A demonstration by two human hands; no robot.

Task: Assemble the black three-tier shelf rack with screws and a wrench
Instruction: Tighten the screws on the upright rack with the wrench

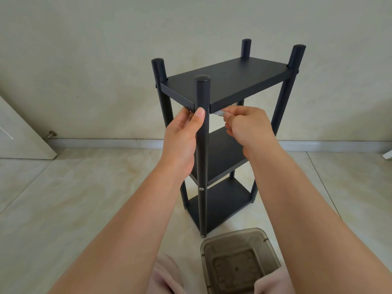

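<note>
1. While standing upright on the pale marble-look tiled floor (63,198), black three-tier shelf rack (224,81) close to the cream wall (106,49): three flat black shelf boards, four round black posts.
2. Nearest front post (201,145) of that rack gripped near the top board by the left hand (182,132), thumb lying up along the post, fingers curled behind it and under the board's corner.
3. Just right of the same post, right hand (246,126) curled round a small silver metal wrench (219,113), its tip poking out under the top board's front edge.
4. One silver screw head (201,189) seen on the front post at middle-board level; one dark one (156,85) on the left rear post at top-board level, another at the right rear post.
5. In front of the rack's foot, one smoky-brown translucent plastic box (239,259), touching nothing on the rack.
6. Left of the rack, one cream door edge (21,134) with one metal door stop (51,134) at the skirting.
7. Below the box, pale pink fabric over two knees (167,274).
</note>
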